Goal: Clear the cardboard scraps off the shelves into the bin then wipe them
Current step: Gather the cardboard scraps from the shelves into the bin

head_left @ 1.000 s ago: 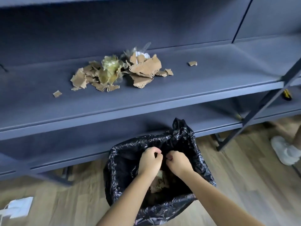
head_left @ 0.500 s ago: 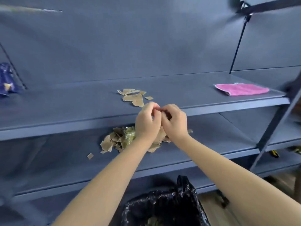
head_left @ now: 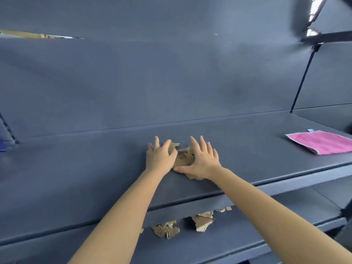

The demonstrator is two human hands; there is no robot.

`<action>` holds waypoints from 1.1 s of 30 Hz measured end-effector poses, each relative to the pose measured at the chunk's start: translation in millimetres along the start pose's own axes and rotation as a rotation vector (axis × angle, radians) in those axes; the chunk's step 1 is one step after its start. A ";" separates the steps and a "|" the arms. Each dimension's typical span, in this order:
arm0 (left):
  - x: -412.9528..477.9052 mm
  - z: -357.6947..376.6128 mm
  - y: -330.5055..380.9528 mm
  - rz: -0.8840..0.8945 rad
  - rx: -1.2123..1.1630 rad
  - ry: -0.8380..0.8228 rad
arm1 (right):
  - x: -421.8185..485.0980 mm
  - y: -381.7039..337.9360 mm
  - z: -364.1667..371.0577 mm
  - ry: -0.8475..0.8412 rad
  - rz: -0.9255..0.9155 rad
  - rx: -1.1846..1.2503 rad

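Observation:
A small heap of brown cardboard scraps (head_left: 182, 158) lies on the upper dark grey shelf (head_left: 95, 168). My left hand (head_left: 161, 157) rests on the heap's left side and my right hand (head_left: 202, 161) on its right side, fingers spread, palms down, cupping the scraps between them. One scrap pokes out under my right wrist. More cardboard scraps (head_left: 202, 221) lie on the lower shelf (head_left: 247, 231), partly hidden by the upper shelf's front edge. A pink cloth (head_left: 323, 142) lies flat at the right end of the upper shelf. The bin is out of view.
The shelf unit has a dark fabric back wall (head_left: 171, 82) and thin black metal posts (head_left: 302, 79) at the right. Something blue (head_left: 3, 143) shows at the far left edge. A higher shelf edge (head_left: 38, 36) crosses the top left.
My hands left the black bin bag, rose past the lower shelf and now lie spread on the upper shelf's scraps. The view has tilted up, so the bin has dropped out of sight.

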State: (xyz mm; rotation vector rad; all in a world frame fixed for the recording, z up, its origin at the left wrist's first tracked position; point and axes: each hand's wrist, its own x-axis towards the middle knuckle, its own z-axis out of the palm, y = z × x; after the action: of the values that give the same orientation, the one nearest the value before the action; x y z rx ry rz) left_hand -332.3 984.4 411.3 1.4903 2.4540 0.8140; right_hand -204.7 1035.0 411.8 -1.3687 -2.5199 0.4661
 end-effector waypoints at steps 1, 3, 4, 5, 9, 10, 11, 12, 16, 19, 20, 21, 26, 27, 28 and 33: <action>8.7 2.4 -0.3 0.001 0.016 -0.028 | 6.4 -1.6 1.1 -0.019 0.002 -0.012; 25.4 6.9 1.5 0.029 0.062 -0.073 | 17.4 -4.5 2.7 -0.034 -0.013 -0.014; 33.3 9.5 2.4 0.057 0.092 -0.086 | 21.1 -5.3 3.4 -0.026 -0.031 -0.022; 39.8 11.8 2.8 0.089 0.122 -0.088 | 23.3 -5.8 3.9 -0.011 -0.049 -0.040; 52.1 16.9 3.0 0.160 0.208 -0.034 | 24.6 -6.1 4.6 0.057 -0.066 -0.033; 52.5 17.5 3.4 0.178 0.208 -0.020 | 24.1 -6.4 5.1 0.076 -0.068 -0.032; 51.8 17.3 4.4 0.198 0.197 -0.012 | 23.2 -7.0 5.2 0.094 -0.069 -0.036; 50.3 16.5 5.8 0.211 0.174 -0.008 | 22.5 -7.7 5.2 0.106 -0.067 -0.034; 37.9 12.9 12.5 0.222 0.097 0.013 | 16.8 -11.4 2.7 0.108 -0.034 0.007; 23.3 11.2 17.1 0.219 0.048 0.029 | 6.2 -17.0 0.4 0.141 -0.009 -0.040; 17.8 10.6 18.9 0.219 0.050 0.023 | 1.8 -18.3 -0.2 0.156 -0.008 -0.058; 11.4 9.6 21.0 0.218 0.051 0.013 | -2.8 -19.0 -0.7 0.165 -0.012 -0.058; -33.0 8.0 40.9 0.171 -0.201 -0.001 | -33.3 -12.7 -8.9 0.193 -0.078 -0.013; -42.7 8.5 45.5 0.182 -0.233 0.044 | -41.1 -10.1 -11.9 0.213 -0.101 -0.026; -52.1 9.1 50.0 0.197 -0.262 0.092 | -49.6 -7.4 -16.0 0.233 -0.120 -0.034; -102.6 8.9 88.6 0.277 -0.366 0.258 | -102.3 12.9 -43.6 0.338 -0.171 0.024</action>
State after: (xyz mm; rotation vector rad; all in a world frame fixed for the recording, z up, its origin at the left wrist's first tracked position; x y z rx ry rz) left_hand -209.7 931.1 435.7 1.6826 2.1167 1.5009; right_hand -124.8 962.5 441.5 -1.1041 -2.3163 0.2098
